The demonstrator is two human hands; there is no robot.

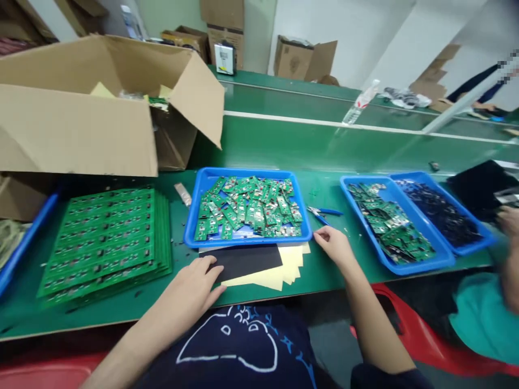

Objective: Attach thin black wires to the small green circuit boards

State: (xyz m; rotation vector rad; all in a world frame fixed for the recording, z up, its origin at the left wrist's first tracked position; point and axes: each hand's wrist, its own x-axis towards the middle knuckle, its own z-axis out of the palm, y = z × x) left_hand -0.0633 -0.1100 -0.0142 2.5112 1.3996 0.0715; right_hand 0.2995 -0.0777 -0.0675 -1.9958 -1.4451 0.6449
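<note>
Circuit boards (247, 208) fill the blue plastic tray (247, 241).

Head-worn view, facing forward and down, over the hands (334, 248)

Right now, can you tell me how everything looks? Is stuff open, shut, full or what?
Left hand: open, resting on the black sheet
Black sheet: flat on yellow sheets
Right hand: open, on the bench
Blue tray: full of green circuit boards
Blue-handled pliers: lying on the bench, handles apart
Cardboard box: open, flaps up
</note>
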